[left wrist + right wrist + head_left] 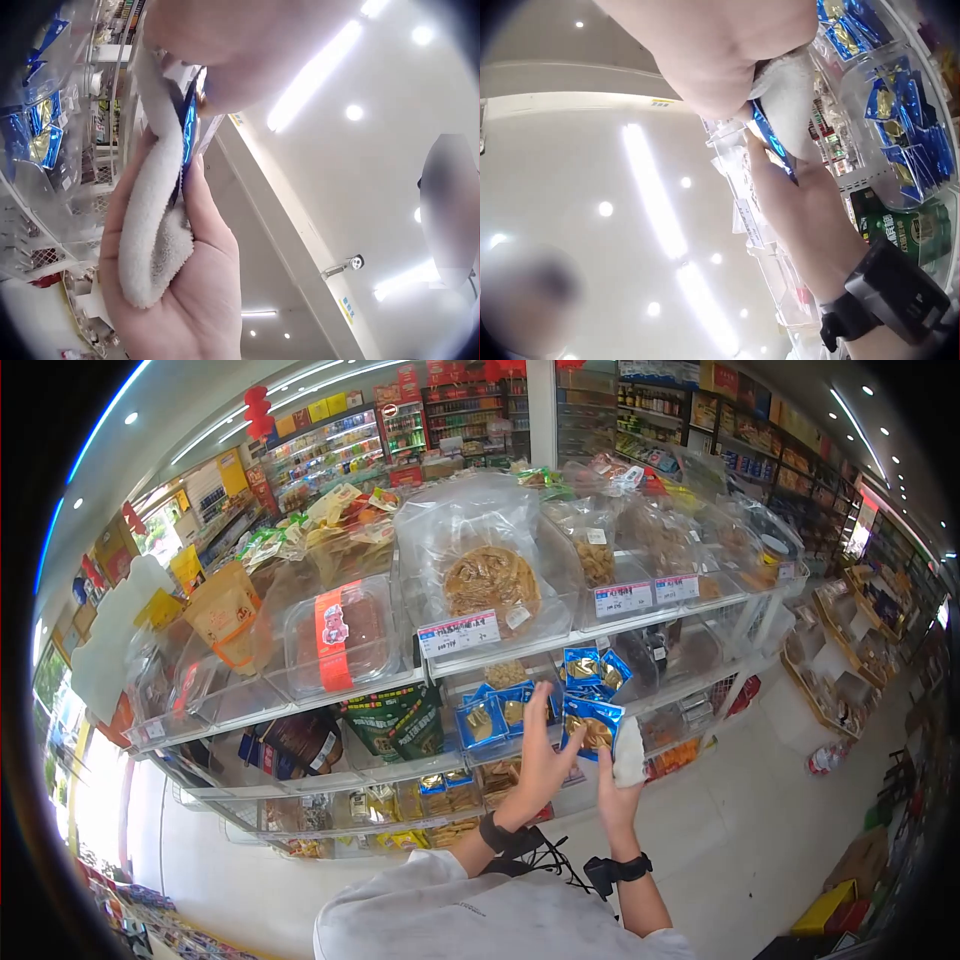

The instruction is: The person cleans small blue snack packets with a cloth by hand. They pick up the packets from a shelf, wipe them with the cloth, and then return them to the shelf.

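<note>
In the head view, my right hand (620,800) holds a blue packet (592,726) with a round gold print, thumb on its front, and a white fluffy cloth (629,752) beside it. My left hand (545,772) is at the packet's left side, fingers extended upward, thumb touching its face. The left wrist view shows the folded cloth (150,202) lying between packet (190,124) and right palm (187,300). Seen from the right wrist, the packet (772,139) is edge-on between both hands, near the left palm (802,202); the left fingertips are hidden.
A tiered shelf rack (570,635) with clear bins stands in front. More blue packets (482,722) fill a middle-tier bin, beside a green bag (395,722). A large bagged round snack (492,588) sits above. Wooden display shelves (825,660) stand to the right.
</note>
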The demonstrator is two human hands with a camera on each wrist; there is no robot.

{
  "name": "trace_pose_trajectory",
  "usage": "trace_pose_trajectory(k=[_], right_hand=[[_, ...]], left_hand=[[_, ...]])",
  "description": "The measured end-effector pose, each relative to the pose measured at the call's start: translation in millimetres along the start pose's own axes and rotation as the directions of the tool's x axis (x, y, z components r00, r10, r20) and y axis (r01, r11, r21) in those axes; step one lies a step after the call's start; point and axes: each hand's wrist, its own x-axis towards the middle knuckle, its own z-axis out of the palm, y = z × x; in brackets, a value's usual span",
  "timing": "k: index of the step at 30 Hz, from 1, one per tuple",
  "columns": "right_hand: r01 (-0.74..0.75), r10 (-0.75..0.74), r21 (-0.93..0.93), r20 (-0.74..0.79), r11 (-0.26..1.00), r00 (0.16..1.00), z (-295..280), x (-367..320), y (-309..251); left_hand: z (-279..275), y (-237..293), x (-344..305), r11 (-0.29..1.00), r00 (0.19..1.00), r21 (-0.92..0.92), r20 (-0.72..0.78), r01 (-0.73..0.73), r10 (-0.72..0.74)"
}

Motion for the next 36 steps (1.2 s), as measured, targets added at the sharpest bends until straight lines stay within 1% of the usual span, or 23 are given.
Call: trace_pose_trajectory(k=[1, 2, 4, 5, 6, 7, 9, 12, 15, 18, 19, 20, 21, 22, 23, 24, 25, 26, 28, 29, 32, 34, 36], right_hand=[[0.009, -0.007, -0.051, 0.028, 0.999, 1.000, -1, -4, 2], [0.019, -0.013, -0.103, 0.061, 0.994, 0.998, -3, -8, 6], [0.203, -0.181, -0.100, 0.197, 0.974, 0.964, 5, -21, 11], [0.283, -0.249, -0.136, 0.225, 0.949, 0.942, 17, -25, -7], [0.362, -0.314, -0.170, 0.254, 0.916, 0.915, 24, -25, -18], [0.348, -0.274, -0.178, 0.341, 0.921, 0.899, 18, -17, -14], [0.371, -0.294, -0.216, 0.318, 0.903, 0.901, 25, -3, -19], [0.420, -0.311, -0.278, 0.362, 0.864, 0.879, 31, 15, -17], [0.391, -0.273, -0.303, 0.365, 0.869, 0.890, 44, -1, -16], [0.450, -0.335, -0.179, 0.450, 0.875, 0.828, 64, -24, -38], [0.524, -0.369, -0.238, 0.482, 0.818, 0.795, 62, -16, -42], [0.504, -0.353, -0.285, 0.445, 0.815, 0.823, 60, -5, -41], [0.481, -0.335, -0.330, 0.412, 0.812, 0.847, 58, 8, -35], [0.458, -0.317, -0.373, 0.380, 0.807, 0.869, 54, 16, -25], [0.230, -0.166, -0.178, 0.312, 0.957, 0.935, 44, 23, -8], [-0.017, 0.004, 0.044, 0.277, 0.999, 0.961, 32, 30, 14], [-0.256, 0.179, 0.268, 0.281, 0.929, 0.943, 23, 35, 35], [-0.462, 0.338, 0.465, 0.328, 0.755, 0.882, 21, 34, 45], [-0.556, 0.357, 0.577, 0.430, 0.598, 0.829, 27, 19, 29], [-0.597, 0.359, 0.619, 0.478, 0.511, 0.802, 29, 11, 21], [-0.501, 0.336, 0.381, 0.422, 0.777, 0.842, 36, -11, 16], [-0.309, 0.223, 0.223, 0.340, 0.925, 0.914, 54, -17, 8], [-0.121, 0.121, -0.020, 0.288, 0.992, 0.950, 71, -17, 6]], left_hand=[[-2, 10, -3, 0.997, 0.994, -0.074, 0.109, -0.012, 0.020], [2, 13, -8, 0.969, 0.984, -0.227, 0.167, 0.102, -0.064], [9, 18, -17, 0.810, 0.932, -0.486, 0.304, 0.329, -0.196], [3, 20, -13, 0.786, 0.913, -0.490, 0.341, 0.377, -0.225], [-2, 18, -14, 0.683, 0.848, -0.524, 0.439, 0.509, -0.296], [-5, 14, -14, 0.564, 0.770, -0.538, 0.538, 0.627, -0.343], [-10, 9, -21, 0.285, 0.574, -0.499, 0.723, 0.818, -0.383], [-4, 15, -31, 0.353, 0.688, -0.592, 0.590, 0.724, -0.421], [-15, 9, -26, 0.217, 0.687, -0.689, 0.533, 0.691, -0.494], [-33, -8, -16, 0.182, 0.726, -0.746, 0.511, 0.641, -0.459], [-35, 3, -9, 0.189, 0.740, -0.756, 0.502, 0.627, -0.448], [-37, 11, -5, 0.196, 0.756, -0.767, 0.491, 0.611, -0.434], [-38, 14, -12, 0.138, 0.700, -0.739, 0.535, 0.659, -0.473], [-28, -16, -32, 0.187, 0.666, -0.666, 0.596, 0.722, -0.448], [-24, -13, -42, 0.442, 0.736, -0.589, 0.540, 0.677, -0.409], [-24, -8, -44, 0.668, 0.798, -0.468, 0.496, 0.579, -0.343], [-35, 9, -42, 0.764, 0.854, -0.467, 0.478, 0.446, -0.206], [-44, 19, -36, 0.862, 0.907, -0.402, 0.397, 0.308, -0.139], [-60, 26, -17, 0.975, 0.969, -0.219, 0.245, 0.024, 0.031], [-66, 19, -12, 0.936, 0.964, -0.327, 0.262, 0.133, -0.045], [-85, -28, -9, 0.975, 0.909, -0.104, 0.392, 0.197, -0.142], [-93, -34, -6, 0.930, 0.918, -0.228, 0.341, 0.288, -0.201], [-103, -30, -7, 0.883, 0.920, -0.313, 0.295, 0.349, -0.259]])
